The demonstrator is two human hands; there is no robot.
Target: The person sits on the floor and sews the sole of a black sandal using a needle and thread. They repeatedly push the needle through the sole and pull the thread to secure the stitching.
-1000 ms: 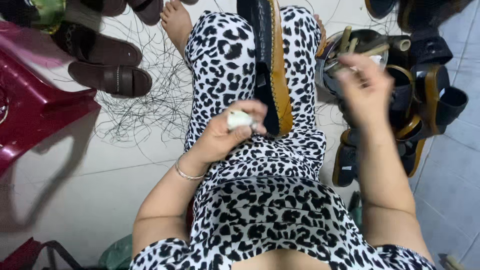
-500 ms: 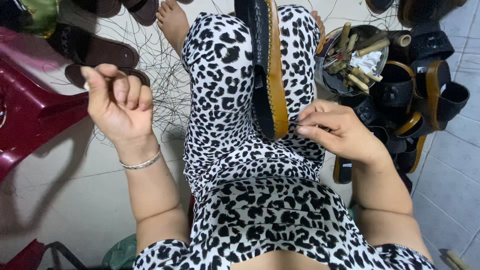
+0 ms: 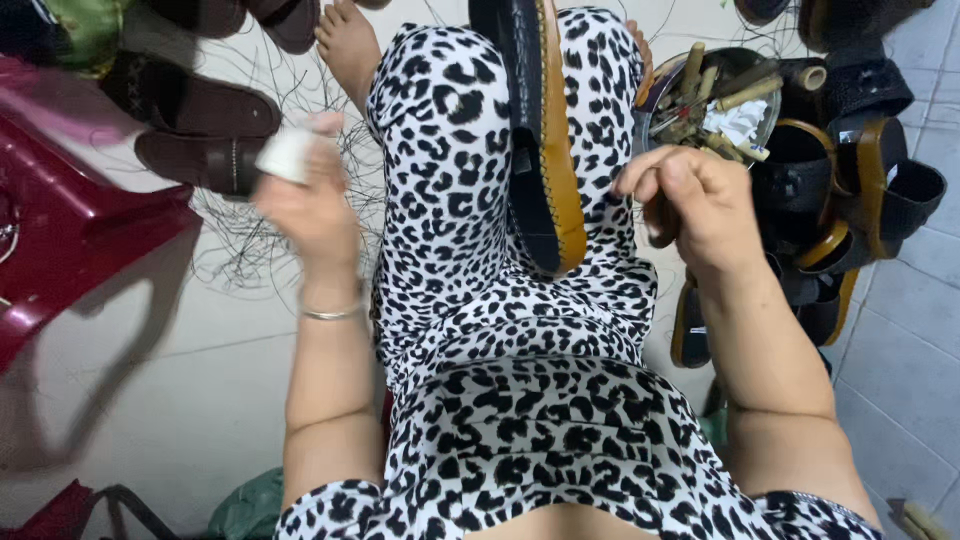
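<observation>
Resting on my lap, the black sandal [image 3: 535, 130] lies between my 2 hands: left hand [image 3: 310, 195] raised, fingers wrapped in white tape; right hand [image 3: 690, 205] curled closed beside its tan edge, contents unclear.

Glossy red plastic chair [image 3: 70, 250] — matt tiles [image 3: 900, 350]

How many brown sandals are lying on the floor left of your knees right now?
2: one brown sandal nearer the top, a second brown sandal just below it, beside the red plastic stool. More footwear at the top edge is cut off, so others may be hidden.
</observation>
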